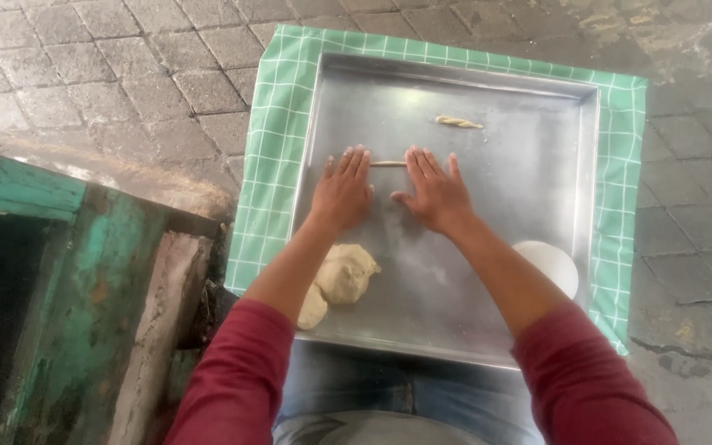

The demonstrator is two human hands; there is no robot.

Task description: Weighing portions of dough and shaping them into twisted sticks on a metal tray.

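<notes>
Head view looks straight down on a large square metal tray (529, 189) laid over a green checked cloth (278, 165), which rests on a floor of grey paving stones (109, 74); the cloth seems to keep the tray off the rough, dirty ground. Both hands lie flat, palms down, side by side in the middle of the tray. The left hand (342, 191) has its fingers straight and held close together, and the right hand (436, 194) has its fingers slightly fanned and the thumb out to the side. Neither grips anything: both press on a thin rope of dough (388, 163), whose middle shows in the gap between the fingertips while its ends are hidden beneath them, a pose that suits rolling it thin against the smooth metal. A finished twisted dough strip (458, 122) sits apart near the far edge, out of the way of the rolling. The main lump of dough (344, 274) rests on the near left of the tray, just beside the left forearm, within easy reach. A round white patch, probably flour (547, 264), lies at the near right corner. A worn green wooden structure (59, 272) stands to the left
</notes>
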